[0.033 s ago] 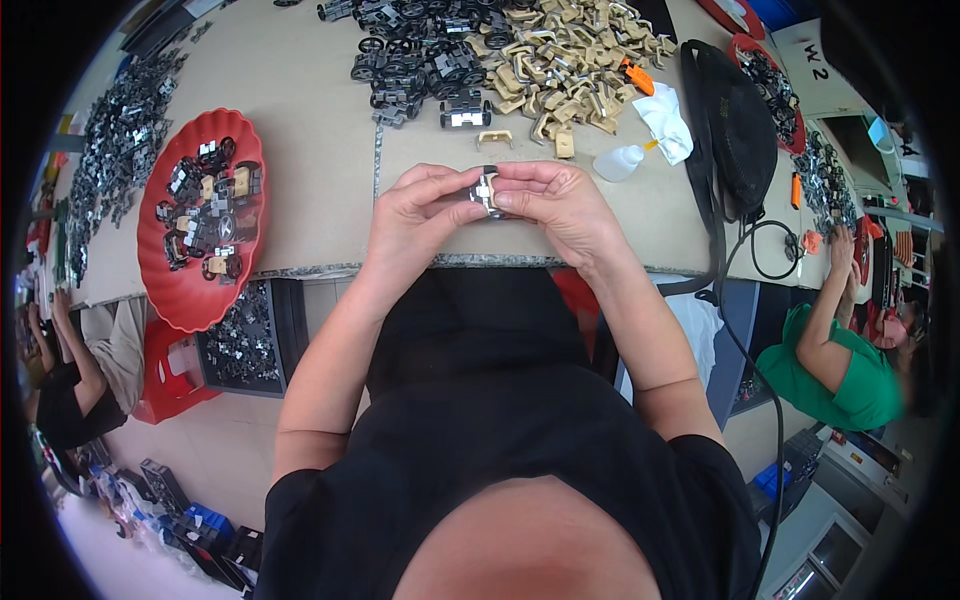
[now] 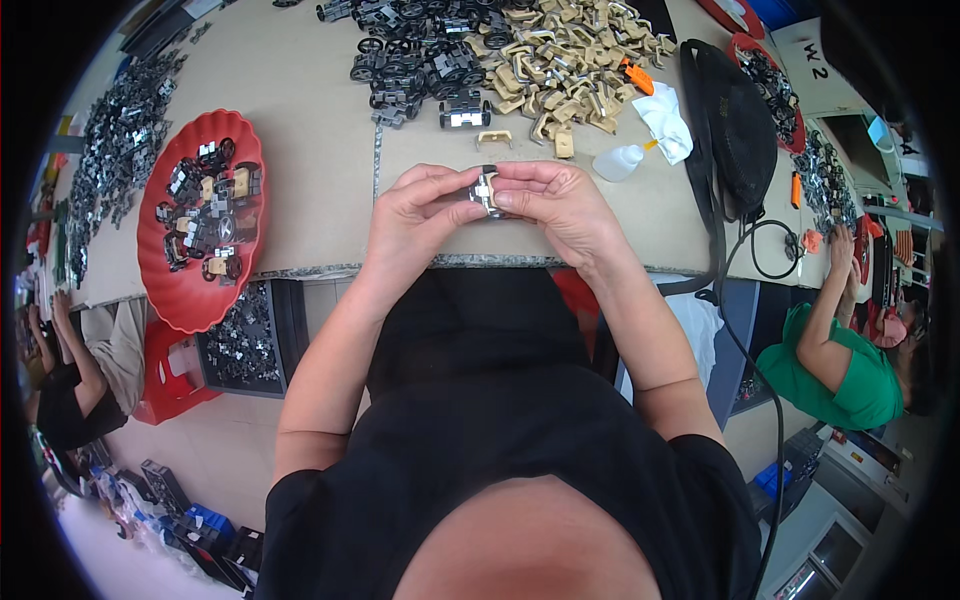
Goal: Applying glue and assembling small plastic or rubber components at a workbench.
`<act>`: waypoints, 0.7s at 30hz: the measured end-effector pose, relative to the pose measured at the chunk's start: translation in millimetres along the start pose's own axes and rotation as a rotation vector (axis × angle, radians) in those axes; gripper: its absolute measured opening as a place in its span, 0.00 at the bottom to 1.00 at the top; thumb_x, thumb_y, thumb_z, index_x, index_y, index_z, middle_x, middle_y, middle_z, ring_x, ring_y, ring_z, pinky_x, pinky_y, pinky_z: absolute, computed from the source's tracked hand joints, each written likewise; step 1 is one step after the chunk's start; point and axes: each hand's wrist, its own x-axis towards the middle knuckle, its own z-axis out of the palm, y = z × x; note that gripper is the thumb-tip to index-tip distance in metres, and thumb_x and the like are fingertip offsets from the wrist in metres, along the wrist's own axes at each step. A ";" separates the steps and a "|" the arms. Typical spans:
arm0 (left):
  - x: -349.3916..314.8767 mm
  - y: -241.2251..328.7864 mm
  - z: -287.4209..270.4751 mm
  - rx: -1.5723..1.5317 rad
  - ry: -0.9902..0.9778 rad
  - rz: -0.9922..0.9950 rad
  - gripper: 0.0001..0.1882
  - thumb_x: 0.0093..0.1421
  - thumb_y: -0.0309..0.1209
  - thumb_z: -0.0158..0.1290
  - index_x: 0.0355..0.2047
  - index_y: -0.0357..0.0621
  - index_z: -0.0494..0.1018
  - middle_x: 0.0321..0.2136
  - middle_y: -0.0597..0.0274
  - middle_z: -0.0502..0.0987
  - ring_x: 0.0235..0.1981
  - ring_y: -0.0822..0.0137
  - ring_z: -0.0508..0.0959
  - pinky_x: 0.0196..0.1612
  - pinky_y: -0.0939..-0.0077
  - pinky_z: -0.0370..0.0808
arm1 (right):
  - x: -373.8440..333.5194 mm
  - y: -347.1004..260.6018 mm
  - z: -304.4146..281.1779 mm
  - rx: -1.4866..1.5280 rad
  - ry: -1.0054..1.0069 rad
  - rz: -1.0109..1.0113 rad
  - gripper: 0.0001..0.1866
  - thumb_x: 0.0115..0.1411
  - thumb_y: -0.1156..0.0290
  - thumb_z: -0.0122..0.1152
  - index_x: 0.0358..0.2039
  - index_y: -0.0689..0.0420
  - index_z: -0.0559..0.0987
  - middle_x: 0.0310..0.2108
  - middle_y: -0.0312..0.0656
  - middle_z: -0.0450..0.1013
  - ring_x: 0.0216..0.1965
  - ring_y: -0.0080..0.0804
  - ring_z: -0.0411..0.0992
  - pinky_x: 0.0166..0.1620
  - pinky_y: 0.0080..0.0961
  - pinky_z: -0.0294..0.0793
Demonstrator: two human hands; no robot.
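Note:
Between both hands, just above the table's near edge, is a small toy-car chassis (image 2: 487, 190) with a dark wheel, a shiny silver part and some tan showing. My left hand (image 2: 425, 205) pinches its left side between thumb and fingers. From the other side my right hand (image 2: 560, 205) closes on it, thumb below and fingers above; the fingertips cover much of the piece. Beyond the hands lie a single tan bracket (image 2: 494, 136) and a chassis with black wheels (image 2: 465, 112). Behind them are a heap of dark chassis (image 2: 425, 65) and a heap of tan brackets (image 2: 570, 65).
A red scalloped tray (image 2: 153, 255) of assembled chassis stands at left, beside a spread of small grey parts (image 2: 120, 140). To the right are a white squeeze bottle (image 2: 618, 162), a tissue (image 2: 665, 122), an orange tool (image 2: 638, 77) and a black bag (image 2: 735, 130). Co-workers sit on both sides.

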 end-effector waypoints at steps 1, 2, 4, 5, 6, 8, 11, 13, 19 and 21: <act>-0.3 0.8 0.7 -0.008 0.007 0.011 0.17 0.50 0.17 0.56 0.42 0.37 0.73 0.37 0.63 0.68 0.39 0.73 0.74 0.44 0.84 0.74 | 0.3 0.6 -0.1 0.019 0.000 -0.003 0.16 0.50 0.83 0.59 0.42 0.66 0.74 0.36 0.45 0.74 0.37 0.28 0.73 0.43 0.22 0.74; -0.2 1.4 1.4 -0.016 0.014 0.022 0.17 0.50 0.18 0.55 0.42 0.37 0.73 0.37 0.63 0.68 0.39 0.73 0.74 0.44 0.84 0.74 | 0.6 0.9 -0.1 0.038 -0.001 -0.006 0.15 0.51 0.83 0.59 0.42 0.66 0.74 0.36 0.45 0.74 0.37 0.28 0.73 0.43 0.22 0.74; 0.4 1.5 3.4 -0.018 0.025 0.026 0.17 0.50 0.17 0.55 0.42 0.37 0.73 0.37 0.63 0.68 0.38 0.73 0.74 0.43 0.84 0.74 | -1.1 0.9 1.2 0.061 0.010 -0.016 0.16 0.51 0.83 0.59 0.42 0.66 0.73 0.36 0.45 0.74 0.37 0.28 0.73 0.43 0.22 0.74; 0.7 1.5 3.7 -0.019 0.030 0.029 0.16 0.50 0.17 0.55 0.42 0.36 0.73 0.37 0.63 0.68 0.38 0.73 0.74 0.43 0.84 0.74 | -2.3 1.2 2.0 0.072 0.015 -0.020 0.16 0.51 0.83 0.59 0.42 0.66 0.73 0.36 0.45 0.74 0.37 0.28 0.73 0.43 0.22 0.74; 0.9 1.2 3.3 -0.011 0.019 0.017 0.17 0.50 0.17 0.55 0.42 0.36 0.73 0.38 0.63 0.68 0.39 0.73 0.74 0.43 0.83 0.74 | -3.5 2.5 2.6 0.051 0.025 -0.034 0.16 0.51 0.83 0.59 0.42 0.66 0.73 0.36 0.45 0.74 0.37 0.27 0.73 0.43 0.21 0.73; 1.0 0.5 2.3 0.004 -0.004 -0.007 0.18 0.49 0.16 0.55 0.43 0.37 0.73 0.39 0.61 0.68 0.39 0.71 0.73 0.44 0.82 0.73 | -5.0 5.5 3.3 0.009 0.046 -0.063 0.16 0.51 0.82 0.59 0.43 0.66 0.73 0.36 0.45 0.73 0.37 0.27 0.73 0.43 0.20 0.73; 0.2 0.3 2.2 -0.029 -0.009 -0.003 0.18 0.49 0.15 0.55 0.42 0.36 0.72 0.39 0.61 0.68 0.39 0.71 0.74 0.44 0.81 0.74 | -4.8 6.0 3.1 0.004 0.029 -0.061 0.18 0.50 0.83 0.60 0.43 0.68 0.71 0.37 0.48 0.72 0.37 0.28 0.73 0.43 0.19 0.74; 0.1 -0.2 2.5 -0.045 -0.002 0.015 0.17 0.49 0.15 0.55 0.41 0.34 0.73 0.38 0.62 0.67 0.38 0.69 0.75 0.43 0.81 0.75 | -5.8 6.8 4.6 -0.011 0.026 -0.077 0.18 0.50 0.83 0.60 0.43 0.68 0.72 0.37 0.48 0.72 0.38 0.28 0.73 0.43 0.19 0.73; -0.9 0.1 6.2 -0.048 0.055 0.049 0.14 0.49 0.14 0.54 0.38 0.32 0.72 0.37 0.62 0.66 0.38 0.67 0.76 0.43 0.80 0.76 | -6.9 9.2 12.1 -0.019 0.036 -0.121 0.21 0.51 0.82 0.59 0.47 0.68 0.68 0.39 0.48 0.71 0.41 0.27 0.71 0.45 0.19 0.71; -0.4 1.0 7.5 -0.053 0.084 0.060 0.14 0.48 0.14 0.55 0.37 0.32 0.71 0.37 0.62 0.66 0.38 0.67 0.76 0.44 0.79 0.76 | -8.0 10.8 16.3 -0.012 0.034 -0.165 0.24 0.51 0.82 0.58 0.50 0.68 0.65 0.41 0.48 0.71 0.42 0.27 0.71 0.46 0.21 0.70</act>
